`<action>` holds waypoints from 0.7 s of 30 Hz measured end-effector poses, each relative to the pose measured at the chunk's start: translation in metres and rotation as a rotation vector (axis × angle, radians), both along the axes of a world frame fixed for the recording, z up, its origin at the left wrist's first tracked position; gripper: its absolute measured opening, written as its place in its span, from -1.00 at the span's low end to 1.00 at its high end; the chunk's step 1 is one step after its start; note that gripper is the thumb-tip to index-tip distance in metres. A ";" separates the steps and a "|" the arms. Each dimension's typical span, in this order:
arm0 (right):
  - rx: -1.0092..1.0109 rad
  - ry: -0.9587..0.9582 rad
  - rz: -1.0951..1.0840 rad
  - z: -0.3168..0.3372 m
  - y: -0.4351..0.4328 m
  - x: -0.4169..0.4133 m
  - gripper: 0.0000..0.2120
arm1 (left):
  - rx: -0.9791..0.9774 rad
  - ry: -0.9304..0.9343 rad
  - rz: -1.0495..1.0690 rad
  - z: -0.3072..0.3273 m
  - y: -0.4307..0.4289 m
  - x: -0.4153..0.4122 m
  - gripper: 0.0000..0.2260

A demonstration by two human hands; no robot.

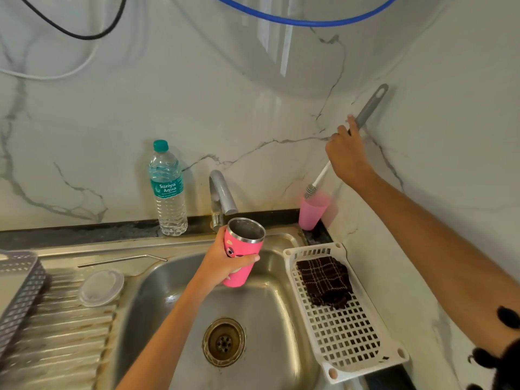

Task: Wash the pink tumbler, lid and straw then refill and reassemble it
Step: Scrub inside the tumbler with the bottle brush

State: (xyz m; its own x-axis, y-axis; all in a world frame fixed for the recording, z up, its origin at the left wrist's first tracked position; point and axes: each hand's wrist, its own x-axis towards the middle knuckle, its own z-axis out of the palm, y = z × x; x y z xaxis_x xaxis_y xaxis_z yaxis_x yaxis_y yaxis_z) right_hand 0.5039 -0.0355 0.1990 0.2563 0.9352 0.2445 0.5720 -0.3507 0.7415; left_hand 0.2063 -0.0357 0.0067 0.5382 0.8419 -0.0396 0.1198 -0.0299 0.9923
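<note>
Lying on the ribbed drainboard (64,333) at the far left, beside a grey basket (19,280), are the clear lid (101,287) and the bent metal straw (121,259). They are set apart from the basin, probably so they wait their turn without slipping toward the drain. Behind them a sealed water bottle (168,190) stands upright on the dark table edge against the wall, most likely kept for the refill.

Just right of the bottle is the tap (222,198), with no water visibly running. Directly under its spout the left hand (222,263) wraps its fingers and thumb round the pink tumbler (243,249). It holds the tumbler over the sink (157,299) with the open steel mouth tipped up and to the right — an angle that suits a tool coming in from that side, and any drips would fall into the basin.

Farther right, a small pink cup (311,212) sits in the corner of the table. The bristled end of a long bottle brush (370,106) is at its rim; the cup seems to serve as the brush's stand. The right hand (349,156) grips the brush partway up its handle, fingers curled round it and the forefinger laid along the grey part.

Below, a white slotted tray (351,333) bridges the sink's right edge and carries a folded dark cloth (323,280), where it can drain.

The washing looks barely begun — scrubbing the tumbler's inside seems the step in hand.
</note>
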 end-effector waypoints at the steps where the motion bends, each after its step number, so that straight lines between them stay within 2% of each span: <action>1: 0.031 0.022 -0.015 0.007 -0.007 -0.004 -0.82 | 0.010 0.007 0.000 0.000 -0.002 -0.004 -0.15; 6: 0.154 0.131 -0.014 0.017 -0.040 -0.023 -0.83 | 0.052 0.039 -0.002 0.002 -0.011 -0.023 -0.16; 11: 0.218 0.292 0.088 -0.009 -0.068 -0.046 -0.77 | 0.126 0.102 0.006 -0.006 -0.015 -0.046 -0.18; 17: 0.219 0.589 0.328 -0.065 -0.091 -0.081 -0.84 | 0.211 0.211 0.062 -0.015 -0.013 -0.077 -0.25; 21: 0.222 0.678 0.531 -0.094 -0.097 -0.106 -0.85 | 0.248 0.275 0.070 -0.015 -0.004 -0.103 -0.20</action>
